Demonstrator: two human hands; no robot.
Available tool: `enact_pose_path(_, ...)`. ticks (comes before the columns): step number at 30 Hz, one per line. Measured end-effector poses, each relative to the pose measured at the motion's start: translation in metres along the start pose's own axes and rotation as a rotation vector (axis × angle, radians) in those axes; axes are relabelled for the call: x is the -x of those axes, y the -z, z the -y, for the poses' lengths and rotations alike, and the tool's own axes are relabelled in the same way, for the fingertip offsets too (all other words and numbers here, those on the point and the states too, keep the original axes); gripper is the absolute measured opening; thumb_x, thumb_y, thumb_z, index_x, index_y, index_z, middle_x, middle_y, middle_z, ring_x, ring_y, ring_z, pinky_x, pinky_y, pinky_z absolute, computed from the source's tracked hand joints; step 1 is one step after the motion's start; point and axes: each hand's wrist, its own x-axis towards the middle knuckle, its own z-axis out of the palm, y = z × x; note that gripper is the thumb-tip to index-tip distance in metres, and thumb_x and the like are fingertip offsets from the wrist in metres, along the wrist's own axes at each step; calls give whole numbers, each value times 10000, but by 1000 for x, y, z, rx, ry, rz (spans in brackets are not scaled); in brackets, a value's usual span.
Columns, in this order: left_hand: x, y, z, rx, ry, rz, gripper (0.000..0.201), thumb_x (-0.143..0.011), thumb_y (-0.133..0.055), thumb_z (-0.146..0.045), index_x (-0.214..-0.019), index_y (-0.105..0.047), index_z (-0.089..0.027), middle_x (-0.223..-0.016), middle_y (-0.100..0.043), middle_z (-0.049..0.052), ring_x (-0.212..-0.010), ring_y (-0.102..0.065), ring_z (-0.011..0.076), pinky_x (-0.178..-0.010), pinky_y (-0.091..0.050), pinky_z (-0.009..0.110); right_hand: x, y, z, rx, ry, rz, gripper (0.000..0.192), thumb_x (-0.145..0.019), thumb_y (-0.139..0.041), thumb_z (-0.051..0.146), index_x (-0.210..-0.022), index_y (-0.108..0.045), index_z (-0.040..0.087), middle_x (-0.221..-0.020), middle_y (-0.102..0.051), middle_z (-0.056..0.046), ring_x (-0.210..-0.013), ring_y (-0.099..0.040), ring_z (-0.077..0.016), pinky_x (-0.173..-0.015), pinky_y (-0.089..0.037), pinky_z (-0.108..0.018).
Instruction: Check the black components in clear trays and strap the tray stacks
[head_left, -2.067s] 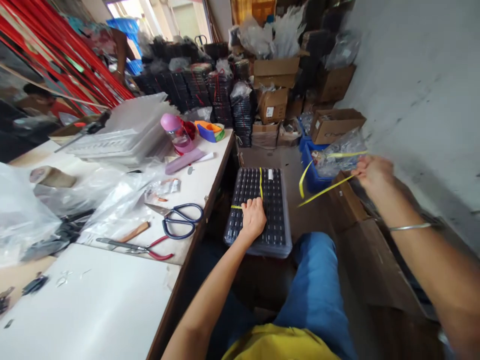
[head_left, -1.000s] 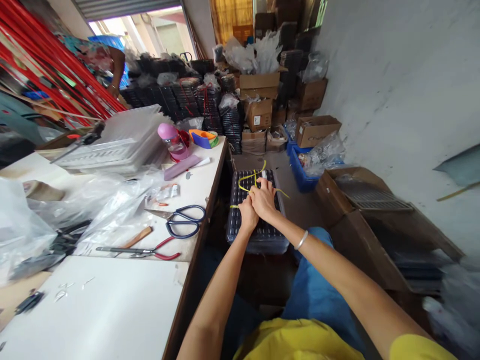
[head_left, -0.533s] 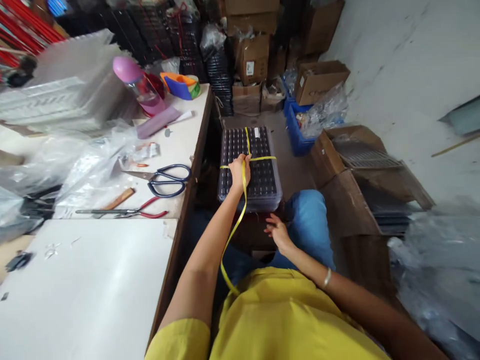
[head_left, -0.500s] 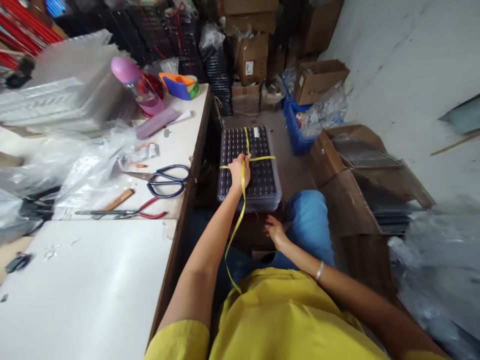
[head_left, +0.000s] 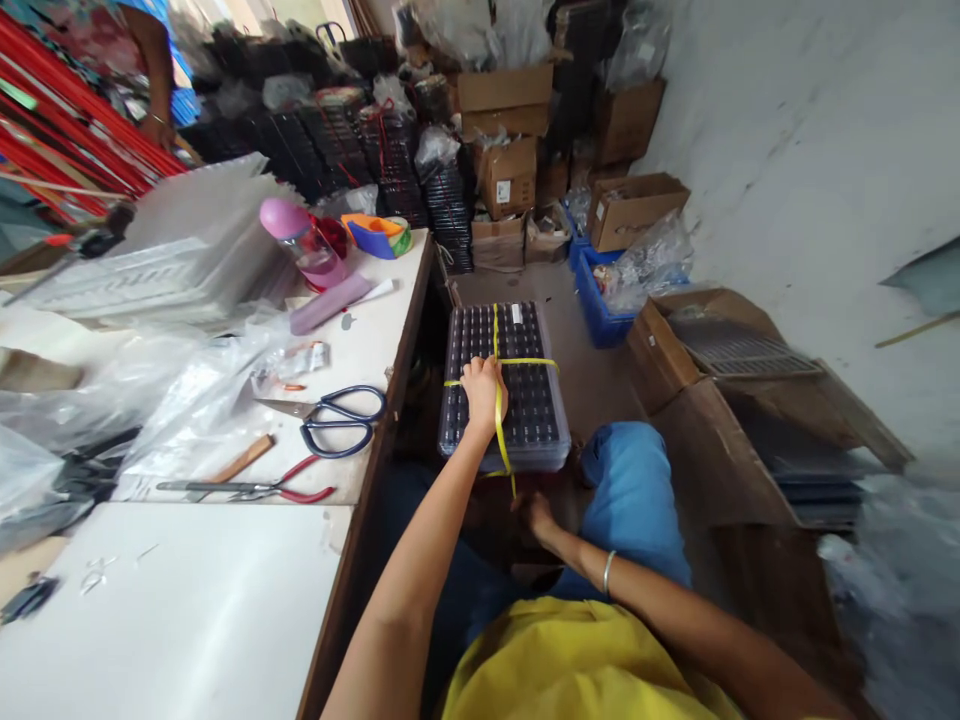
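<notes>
**Yellow strap around a stack of trays**

The stack of trays [head_left: 517, 400] stands in the middle of the frame, just right of the counter [head_left: 225, 600] and in front of the person's blue knee. A yellow strap [head_left: 498, 420] crosses over its top, once along and once across. The left hand [head_left: 484, 395] lies on the top tray where the strap lines meet, its grip closed on the strap. The strap runs down from there to the right hand [head_left: 536, 512], which is lower, at the near edge of the stack; its grip is in shadow and I cannot tell it. On the counter, left of the stack, lie scissors [head_left: 337, 420] and pliers [head_left: 255, 490].
</notes>
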Motion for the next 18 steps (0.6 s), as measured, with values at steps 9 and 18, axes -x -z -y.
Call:
enact_pose_path(9,4,2,0,-56,8,9,363,-961,-273,-259,-1080,-611,-202,-1063,-559,115,-976,-478,269,-809,-378,381,5,106,67,295,276,-3,297,-886,-510,357,-678,-635,185,-634,-639,2,-642,-622,-130,-665,-457,-251)
enact_pose_path(18,5,-1,1,-30,-43,47,264,-917,-414,-173,-1122,-578,-144,-1150,-558,121,-1076,-493,251,-916,-392,423,-121,123,170,319,581,-191,239,-877,-559,348,-993,-612,146,-1036,-626,-58,-947,-593,-180,-855,-478,-404)
